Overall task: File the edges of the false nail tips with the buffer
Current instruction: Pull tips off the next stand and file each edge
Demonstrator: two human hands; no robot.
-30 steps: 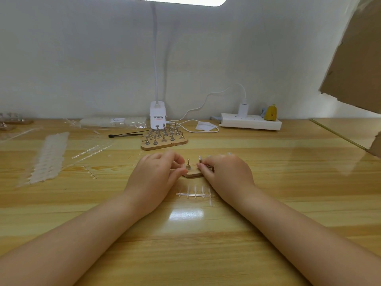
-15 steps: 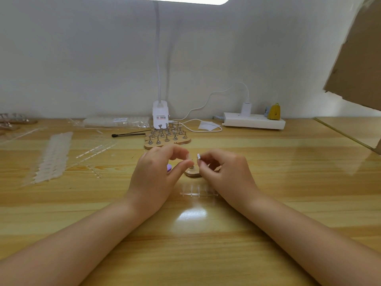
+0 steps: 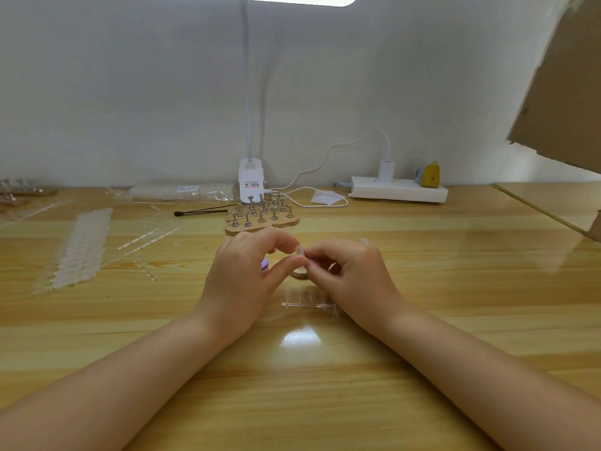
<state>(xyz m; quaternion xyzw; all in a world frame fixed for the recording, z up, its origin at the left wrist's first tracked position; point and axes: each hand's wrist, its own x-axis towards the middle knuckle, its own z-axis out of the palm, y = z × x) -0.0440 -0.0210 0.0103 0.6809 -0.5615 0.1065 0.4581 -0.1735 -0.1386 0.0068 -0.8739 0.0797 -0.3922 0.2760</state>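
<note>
We see two hands meeting just above the wooden worktop. The left hand has a purple buffer tucked in its palm, and its thumb and first finger reach toward a tiny clear nail tip. The right hand has its grip tight on that nail tip, pinching it between thumb and finger. We cannot tell if the left fingers touch the tip too. Just under the hands sits a small round wooden stand. Near the right wrist lies a clear strip of nail tips. Farther back stands a wooden board with metal holders, and behind it a white lamp base.
</note>
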